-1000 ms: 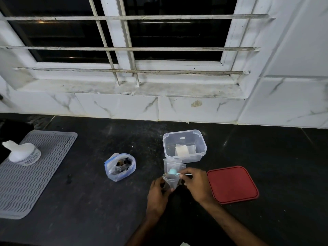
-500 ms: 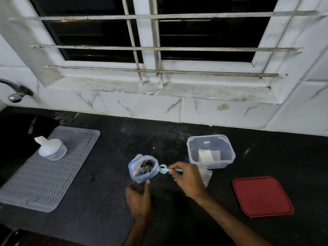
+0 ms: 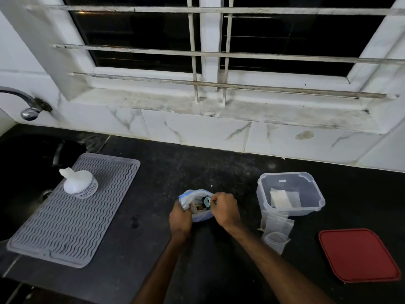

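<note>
Right hand is closed in a pinch on the thin handle of a small teal spoon, whose bowl is held inside the mouth of a small zip bag. The bag's left rim is gripped by the left hand, fingers curled round the plastic, so that the mouth is held open. The bag stands on the dark counter, towards its near edge. Dark pieces are seen inside it; what they are cannot be told.

A scoop from the bag is judged to be the step in hand. For it to be done well, the mouth should be held wide and steady by the left hand and the base kept down on the counter. The spoon should be slid under the pieces rather than pushed against the plastic wall, then lifted level so that nothing is spilled on the way out.

To the right, small clear pouches lie against the near side of a clear container, in which something pale and flat is seen. Further right and nearer, a red lid lies flat, apart from the container. Well to the left, a grey ridged mat is laid beside the sink, with a white tub on its far part.
</note>
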`<state>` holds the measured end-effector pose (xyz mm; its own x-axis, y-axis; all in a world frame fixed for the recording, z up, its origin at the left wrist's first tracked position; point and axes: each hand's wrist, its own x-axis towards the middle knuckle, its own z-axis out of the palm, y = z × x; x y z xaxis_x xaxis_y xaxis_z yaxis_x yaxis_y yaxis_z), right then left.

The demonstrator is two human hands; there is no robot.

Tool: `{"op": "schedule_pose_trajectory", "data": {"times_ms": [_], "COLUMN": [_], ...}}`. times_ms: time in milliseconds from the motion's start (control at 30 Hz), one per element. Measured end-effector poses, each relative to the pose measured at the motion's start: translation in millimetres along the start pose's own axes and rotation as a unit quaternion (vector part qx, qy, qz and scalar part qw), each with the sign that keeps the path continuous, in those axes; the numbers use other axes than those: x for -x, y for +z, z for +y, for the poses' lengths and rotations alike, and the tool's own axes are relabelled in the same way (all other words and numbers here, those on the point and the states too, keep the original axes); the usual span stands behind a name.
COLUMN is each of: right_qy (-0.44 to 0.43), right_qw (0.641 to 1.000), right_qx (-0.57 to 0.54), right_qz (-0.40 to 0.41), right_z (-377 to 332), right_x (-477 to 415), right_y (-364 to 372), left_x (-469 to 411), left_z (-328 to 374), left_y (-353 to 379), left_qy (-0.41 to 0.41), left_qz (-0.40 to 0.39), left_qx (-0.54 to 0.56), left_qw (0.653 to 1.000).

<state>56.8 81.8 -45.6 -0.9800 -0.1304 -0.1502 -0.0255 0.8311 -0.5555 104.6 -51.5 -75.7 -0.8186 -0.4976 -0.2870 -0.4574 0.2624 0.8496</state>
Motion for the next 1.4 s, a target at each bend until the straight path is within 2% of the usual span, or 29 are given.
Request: {"op": "schedule_pose_trajectory", "data": {"times_ms": [167,367,467,600,700,767,867,1000,1200,1400], "right_qy": [-0.004,0.001,0.051,0.139,0.198,0.213,0.205,0.189,0.166,0.112], "right_qw": [0.994,0.990,0.996,0.984,0.950,0.936,0.937,0.947,0.955,0.977], "right_qx": [0.108,0.138,0.062,-0.096,-0.235,-0.277,-0.282,-0.258,-0.243,-0.181], "right_qz": [-0.035,-0.044,-0.028,-0.063,-0.059,-0.053,-0.038,-0.030,-0.032,-0.014], "right_z": [-12.8,-15.1,-12.0,3.7,6.6,5.9,6.8,7.5,11.3,10.6], "right_x": [-5.3,-4.5,-6.1,-8.9,-4.8,0.2,5.9,7.4,12.7,17.3], "right_y": [9.7,18.0,16.3,18.6,15.6,12.2,10.2,13.9,16.7,17.4], "left_x": [-15.0,-26.2,-25.3,-27.2,-28.9,-31.5,-27.8,-17.0,-19.4,-27.4], "left_z": [-4.6,-5.5,-0.2,-1.6,-3.5,-6.2,-0.2,7.4,1.8,-13.9], "left_y": [-1.1,2.1,0.2,-2.9,-4.0,-2.6,-2.5,2.2,-7.2,0.2], "left_qy": [-0.062,-0.115,-0.109,-0.077,-0.080,-0.078,-0.082,-0.068,-0.073,-0.126], "left_qz": [0.014,-0.009,-0.048,-0.123,-0.117,-0.097,-0.099,-0.159,-0.112,-0.046], "left_qx": [0.037,0.227,0.254,0.250,0.235,0.252,0.260,0.251,0.262,0.278], "left_qw": [0.997,0.967,0.960,0.957,0.962,0.960,0.957,0.952,0.956,0.951]}}
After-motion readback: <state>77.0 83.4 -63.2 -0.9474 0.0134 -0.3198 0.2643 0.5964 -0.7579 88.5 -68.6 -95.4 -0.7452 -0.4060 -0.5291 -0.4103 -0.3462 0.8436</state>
